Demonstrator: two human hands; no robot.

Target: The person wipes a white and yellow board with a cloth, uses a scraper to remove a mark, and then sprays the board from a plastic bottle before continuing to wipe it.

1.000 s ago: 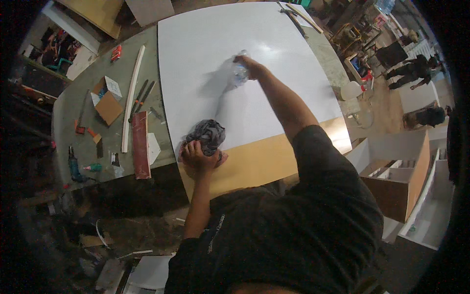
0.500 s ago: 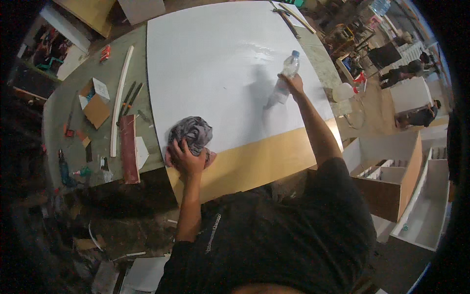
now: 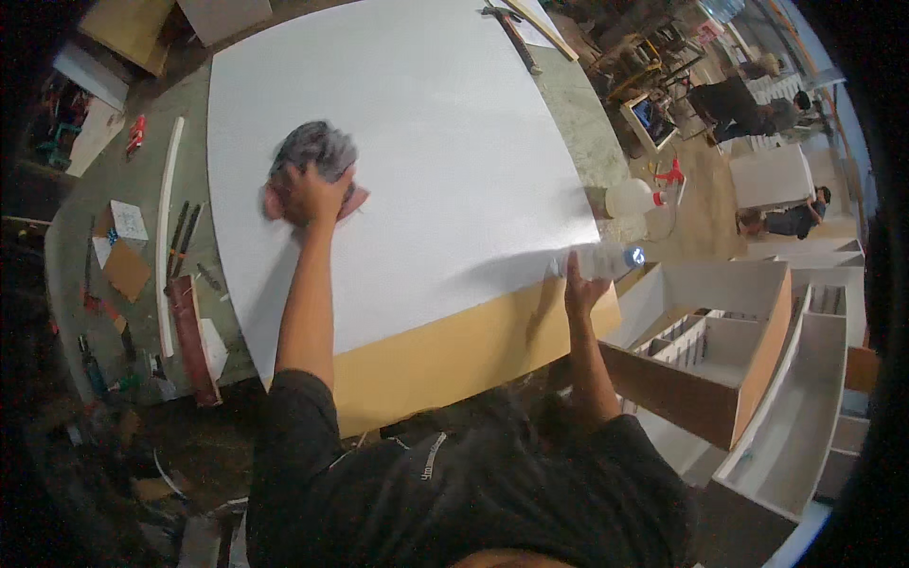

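A bunched grey and pinkish cloth (image 3: 317, 147) is under my left hand (image 3: 317, 192), whose fingers grip it against the white panel (image 3: 426, 123). Both cloth and hand are slightly blurred. My right hand (image 3: 585, 284) is wrapped round a clear plastic bottle (image 3: 598, 258) with a blue cap. The bottle lies nearly level over the panel's right edge, cap pointing right. Along the panel's near side runs a bare yellowish strip (image 3: 436, 364).
On the green table at left lie a white strip (image 3: 170, 218), a dark red board (image 3: 192, 341) and an open box (image 3: 126, 270). A hammer (image 3: 514, 43) rests at the far right corner. A jug (image 3: 630, 199) and white drawer boxes (image 3: 701, 331) stand right; people are beyond.
My left hand has pushed the cloth farther up the panel. My right hand has drawn the bottle nearer and tipped it from upright to nearly level. The whole view has shifted.
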